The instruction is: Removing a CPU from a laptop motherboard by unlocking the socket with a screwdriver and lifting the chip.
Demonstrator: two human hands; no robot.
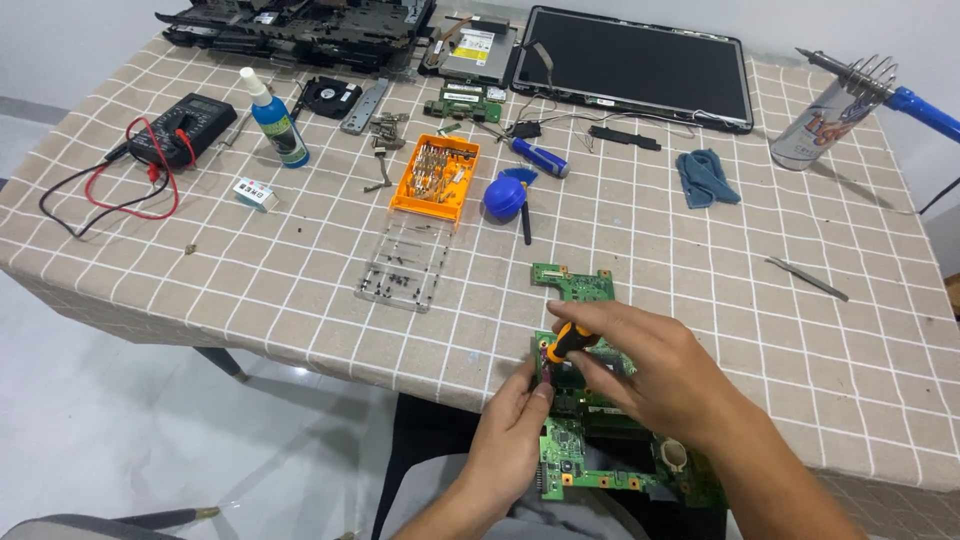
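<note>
At the near edge of the desk (300, 290), covered in a beige checked cloth, a green laptop motherboard (580, 465) hangs partly over the edge. The right hand (650, 375) is closed around an orange-and-black screwdriver (570, 342) pointed down at the board, while the left hand (515, 435) pinches the board's left edge between its fingertips. Among the packaging, a blue spray bottle (275, 120) with a white cap and dark label stands at the far left, a small white box (254, 192) lies just in front of it, and a printed metal can (820, 125) stands far right, holding a soldering iron (890, 90). An orange bit case (436, 178) and its clear lid (402, 268) lie mid-desk, with a black multimeter (180, 128), a laptop screen (635, 65) and a blue cloth (706, 177) beyond.
</note>
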